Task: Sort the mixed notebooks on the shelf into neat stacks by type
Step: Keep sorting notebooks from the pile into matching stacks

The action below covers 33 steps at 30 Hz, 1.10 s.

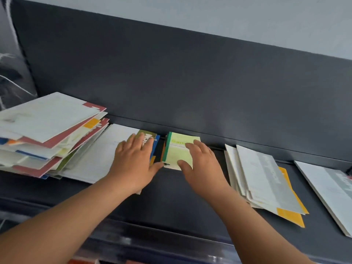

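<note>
Left hand (133, 162) lies flat, fingers straight, on the olive notebook (150, 134), right hand (200, 164) likewise on the green pad (177, 149), probably squaring separate stacks

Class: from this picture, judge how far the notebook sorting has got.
Done: the white stack on the right looks grouped. In hand: the left hand rests on the olive notebook, the right hand on the green pad. Left: the pile at far left is mixed and askew.
</note>
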Motion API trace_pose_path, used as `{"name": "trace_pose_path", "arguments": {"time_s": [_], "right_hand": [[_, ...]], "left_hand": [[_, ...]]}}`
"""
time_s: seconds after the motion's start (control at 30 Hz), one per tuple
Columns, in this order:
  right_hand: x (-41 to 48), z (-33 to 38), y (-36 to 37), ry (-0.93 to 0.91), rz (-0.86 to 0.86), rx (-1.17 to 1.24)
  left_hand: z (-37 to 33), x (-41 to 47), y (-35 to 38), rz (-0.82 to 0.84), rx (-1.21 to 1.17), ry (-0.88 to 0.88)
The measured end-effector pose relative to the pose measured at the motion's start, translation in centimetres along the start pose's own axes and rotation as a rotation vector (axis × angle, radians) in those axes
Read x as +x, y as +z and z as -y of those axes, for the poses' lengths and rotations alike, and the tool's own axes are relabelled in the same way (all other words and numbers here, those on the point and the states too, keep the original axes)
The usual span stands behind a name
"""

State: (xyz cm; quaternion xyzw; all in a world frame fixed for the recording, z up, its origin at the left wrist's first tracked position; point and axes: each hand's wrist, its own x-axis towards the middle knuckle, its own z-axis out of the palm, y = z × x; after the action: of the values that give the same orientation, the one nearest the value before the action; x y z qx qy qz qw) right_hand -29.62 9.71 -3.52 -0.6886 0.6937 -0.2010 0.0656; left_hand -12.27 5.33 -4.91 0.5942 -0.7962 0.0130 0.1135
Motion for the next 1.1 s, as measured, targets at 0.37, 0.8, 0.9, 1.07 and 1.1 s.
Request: {"name": "trace_pose_path", "arguments": {"time_s": [0.37,0.8,0.9,1.07,1.1], "right_hand": [[1.4,10.1,7.4,0.035,0.21,0.17],[3.3,12.2,9.0,0.47,0.061,0.6],[3.4,12.8,9.6,0.492,0.019,0.651],[2.6,12.8,10.4,0.461,0.029,0.622],[2.3,12.6,10.5,0.449,0.026,0.615]], "left_hand": [[11.6,-1.6,0.6,0.214,0.02,-0.061],[14.4,-2.2,2.1,0.344,0.022,0.127],[14.6,-2.3,2.3,0.321,0.046,0.145],[14.2,-2.3,2.0,0.228,0.1,0.199],[14.2,-2.4,1.9,0.212,0.104,0.213]]}}
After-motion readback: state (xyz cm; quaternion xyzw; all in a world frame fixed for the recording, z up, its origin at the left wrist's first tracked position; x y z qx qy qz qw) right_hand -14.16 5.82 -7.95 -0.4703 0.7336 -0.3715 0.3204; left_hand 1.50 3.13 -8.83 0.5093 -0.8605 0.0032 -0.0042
